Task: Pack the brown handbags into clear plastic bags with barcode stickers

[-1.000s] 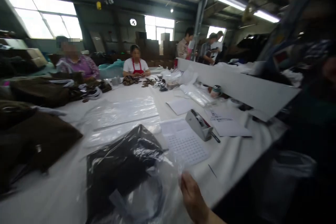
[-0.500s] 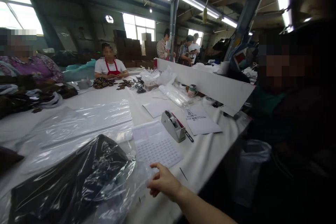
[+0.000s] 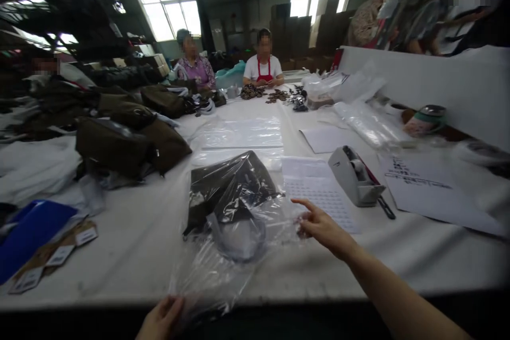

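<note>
Both hands were apart, one on each side of a clear bag (image 3: 233, 215). The left hand (image 3: 162, 317) was closed on the bag's near left corner, at the table's edge. The right hand (image 3: 319, 227) was at the bag's right side, its forefinger stretched out and its other fingers curled; whether these gripped the film could not be told.

The white table (image 3: 131, 263) ran away from the person, with a white board (image 3: 434, 79) standing along its right side. Two people sat at the far end, one in a red apron (image 3: 263, 70), the other in purple (image 3: 199, 70). A brown pile (image 3: 123, 127) lay to the left. The bag lay flat at the near middle, dark cloth (image 3: 211, 188) showing through it, just in front of some clear sheets (image 3: 243, 130). A blue thing (image 3: 35, 234) lay at the far left. Right of the bag was a printed list (image 3: 319, 188), and beside that a tape dispenser (image 3: 353, 178). A cup (image 3: 425, 119) stood near the board. Tags (image 3: 59, 256) lay beside the blue thing, and a small knife (image 3: 386, 207) lay by the dispenser.
</note>
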Demonstrator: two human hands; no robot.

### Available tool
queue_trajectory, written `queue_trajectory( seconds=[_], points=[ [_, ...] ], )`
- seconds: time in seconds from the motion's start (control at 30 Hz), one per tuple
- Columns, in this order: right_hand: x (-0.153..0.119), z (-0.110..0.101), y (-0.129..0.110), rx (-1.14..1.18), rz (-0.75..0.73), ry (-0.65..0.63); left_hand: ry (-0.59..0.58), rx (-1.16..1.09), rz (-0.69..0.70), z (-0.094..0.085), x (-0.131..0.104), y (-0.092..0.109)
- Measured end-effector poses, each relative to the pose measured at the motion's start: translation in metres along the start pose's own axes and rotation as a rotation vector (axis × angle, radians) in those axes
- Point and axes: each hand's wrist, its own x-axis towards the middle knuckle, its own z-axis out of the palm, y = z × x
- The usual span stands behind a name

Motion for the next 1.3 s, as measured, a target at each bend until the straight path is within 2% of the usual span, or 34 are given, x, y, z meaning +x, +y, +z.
queue_trajectory(
  seconds=[0.07,0.17,0.3,0.43,0.53,0.6,0.67,0.7,0.73,0.77,0.8,0.83,0.87,0.9,0.93,0.97,1.0,1.07,1.13,1.17,1.2,1.3],
  points=[
    [-0.009,-0.010,0.008,-0.006,0.059,-0.037,0.023,-0.044,0.018,0.001,0.001,0.001],
    [-0.021,-0.026,0.033,-0.048,0.180,-0.001,-0.027,0.014,0.052,-0.003,0.005,0.006],
    [-0.028,-0.035,0.061,-0.152,0.160,0.106,-0.049,0.124,0.073,-0.019,0.007,0.018],
    [-0.032,-0.030,0.050,-0.243,0.177,0.179,-0.010,0.196,0.087,-0.040,0.006,0.047],
    [-0.039,-0.033,0.041,-0.214,0.163,0.261,0.033,0.197,0.161,-0.050,0.007,0.062],
    [-0.047,-0.040,0.050,-0.220,0.183,0.267,-0.001,0.256,0.178,-0.056,0.008,0.057],
    [-0.057,-0.046,0.065,-0.389,0.233,0.200,-0.073,0.393,0.145,-0.065,0.010,0.043],
    [-0.063,-0.046,0.071,-0.532,0.227,0.190,-0.054,0.482,0.160,-0.071,0.011,0.034],
    [-0.068,-0.042,0.074,-0.681,0.182,0.221,0.014,0.573,0.235,-0.078,0.012,0.027],
    [-0.073,-0.033,0.074,-0.806,0.086,0.283,0.125,0.659,0.380,-0.086,0.014,0.022],
    [-0.076,-0.018,0.069,-0.882,-0.055,0.339,0.237,0.741,0.577,-0.093,0.018,0.019],
    [-0.078,0.002,0.062,-0.912,-0.215,0.358,0.300,0.816,0.793,-0.099,0.022,0.019],
    [-0.077,0.027,0.053,-0.891,-0.376,0.287,0.283,0.890,0.997,-0.102,0.028,0.022],
    [-0.074,0.054,0.046,-0.847,-0.521,0.091,0.199,0.960,1.160,-0.103,0.035,0.026],
    [-0.069,0.081,0.041,-0.835,-0.584,-0.168,0.074,1.019,1.260,-0.101,0.043,0.032],
    [-0.063,0.108,0.039,-0.850,-0.579,-0.376,-0.054,1.060,1.308,-0.097,0.052,0.039],
    [-0.056,0.130,0.042,-0.884,-0.560,-0.485,-0.176,1.077,1.323,-0.092,0.060,0.045],
    [-0.044,0.162,0.055,-1.002,-0.525,-0.546,-0.414,1.063,1.325,-0.081,0.077,0.058],
    [-0.036,0.178,0.071,-1.108,-0.518,-0.488,-0.614,1.051,1.325,-0.073,0.089,0.068],
    [-0.034,0.182,0.078,-1.148,-0.515,-0.454,-0.662,1.050,1.329,-0.069,0.092,0.072],
    [-0.033,0.185,0.083,-1.180,-0.506,-0.415,-0.661,1.044,1.332,-0.066,0.095,0.075],
    [-0.034,0.193,0.087,-1.239,-0.458,-0.325,-0.501,0.939,1.371,-0.053,0.092,0.083]
  ],
)
